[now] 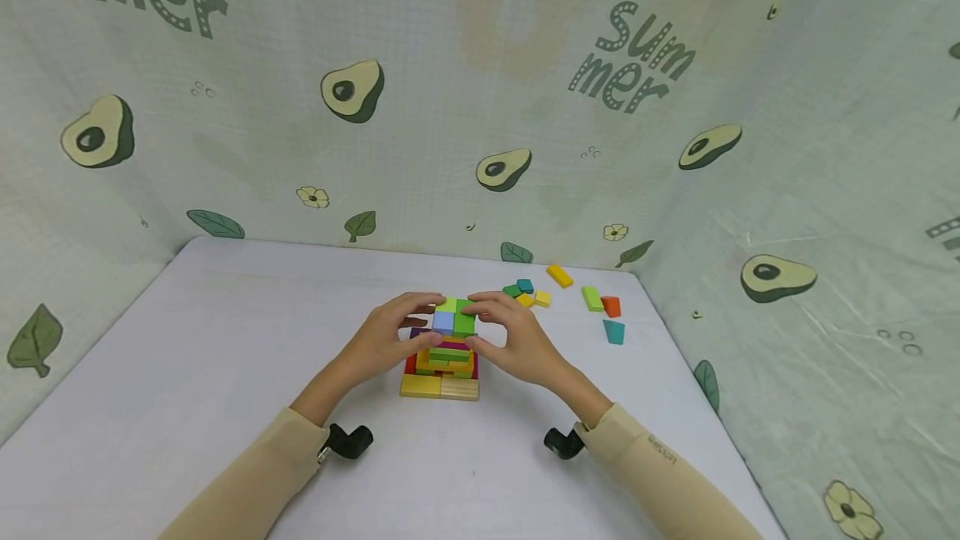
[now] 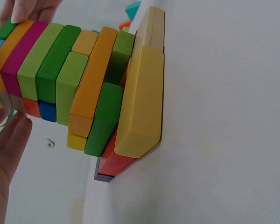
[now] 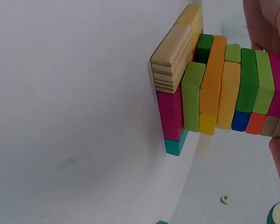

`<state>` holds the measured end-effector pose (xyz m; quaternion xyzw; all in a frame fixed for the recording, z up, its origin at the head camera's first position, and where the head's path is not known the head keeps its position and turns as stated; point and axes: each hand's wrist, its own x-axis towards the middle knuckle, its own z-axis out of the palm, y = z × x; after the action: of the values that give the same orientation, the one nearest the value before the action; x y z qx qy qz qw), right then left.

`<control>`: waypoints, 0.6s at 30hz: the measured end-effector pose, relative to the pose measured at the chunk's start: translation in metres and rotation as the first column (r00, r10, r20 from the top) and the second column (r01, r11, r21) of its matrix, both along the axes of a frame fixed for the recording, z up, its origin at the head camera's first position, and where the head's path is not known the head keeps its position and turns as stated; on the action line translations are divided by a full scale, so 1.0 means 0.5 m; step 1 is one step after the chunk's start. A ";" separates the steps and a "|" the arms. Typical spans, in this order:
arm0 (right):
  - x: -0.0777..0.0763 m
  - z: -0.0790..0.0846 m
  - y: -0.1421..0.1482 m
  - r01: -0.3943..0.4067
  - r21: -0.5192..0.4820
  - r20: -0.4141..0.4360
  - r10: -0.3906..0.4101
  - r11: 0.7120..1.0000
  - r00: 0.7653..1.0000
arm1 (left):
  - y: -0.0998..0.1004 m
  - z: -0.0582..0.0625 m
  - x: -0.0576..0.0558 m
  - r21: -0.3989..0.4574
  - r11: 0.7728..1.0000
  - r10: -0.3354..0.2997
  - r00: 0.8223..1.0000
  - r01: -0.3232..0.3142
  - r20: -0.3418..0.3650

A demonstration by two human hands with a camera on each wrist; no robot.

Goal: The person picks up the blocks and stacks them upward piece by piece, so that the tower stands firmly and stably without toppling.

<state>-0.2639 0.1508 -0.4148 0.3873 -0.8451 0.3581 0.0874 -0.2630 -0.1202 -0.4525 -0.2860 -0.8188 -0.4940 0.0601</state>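
A tower of colored wooden blocks [image 1: 450, 355] stands on a flat base of yellow and plain wood blocks [image 1: 422, 387]. Near its top, a light blue block [image 1: 443, 323] sits beside a green block [image 1: 464, 325]. My left hand [image 1: 384, 333] holds the tower's upper left side, fingers curved behind and thumb in front. From the right, my right hand [image 1: 527, 342] grips the same upper part, its fingertips by the green blocks. In the left wrist view, left fingers [image 2: 11, 149] lie near the brownish blocks [image 2: 11, 101]. The right wrist view cuts off the tower's top.
Loose blocks lie at the back right of the white table [image 1: 225, 340]: a yellow block [image 1: 559, 276], a light green block [image 1: 592, 299], a red block [image 1: 611, 307], a teal block [image 1: 614, 332] and several others. A patterned cloth [image 1: 420, 215] hangs behind the table and along its sides.
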 end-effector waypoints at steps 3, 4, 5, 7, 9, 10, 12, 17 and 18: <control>0.000 -0.002 0.001 0.002 0.000 -0.010 -0.002 1.000 1.000 | 0.001 -0.002 -0.001 0.002 1.000 -0.005 1.000 0.005 -0.011; 0.001 -0.002 0.001 0.002 0.000 -0.012 -0.002 1.000 1.000 | 0.001 -0.003 -0.001 0.001 1.000 -0.004 1.000 0.004 -0.016; 0.001 -0.002 0.001 0.002 -0.002 -0.011 -0.002 1.000 1.000 | 0.002 -0.003 -0.001 0.000 1.000 -0.002 1.000 0.002 -0.020; 0.001 -0.003 0.000 0.002 -0.003 -0.007 -0.002 1.000 1.000 | 0.003 -0.003 -0.001 -0.005 1.000 0.005 1.000 -0.005 -0.024; 0.000 -0.005 0.000 0.002 -0.004 0.000 -0.002 1.000 1.000 | 0.004 -0.002 0.000 -0.009 1.000 0.013 1.000 -0.013 -0.026; 0.000 -0.005 0.000 0.003 -0.004 0.004 -0.003 1.000 1.000 | 0.004 -0.002 0.000 -0.010 1.000 0.016 1.000 -0.016 -0.026; 0.000 -0.005 0.000 0.006 -0.004 0.007 -0.006 1.000 1.000 | 0.005 -0.002 0.000 -0.014 1.000 0.022 1.000 -0.023 -0.021; 0.003 -0.004 -0.002 0.020 -0.004 0.006 -0.020 1.000 1.000 | 0.005 0.001 0.000 -0.025 0.999 0.029 1.000 -0.029 -0.004; 0.003 -0.004 -0.003 0.024 -0.004 0.006 -0.024 1.000 1.000 | 0.005 0.001 0.000 -0.025 0.999 0.028 1.000 -0.028 0.002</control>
<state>-0.2623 0.1494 -0.4170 0.3759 -0.8492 0.3600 0.0899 -0.2629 -0.1178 -0.4520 -0.2748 -0.8289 -0.4832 0.0627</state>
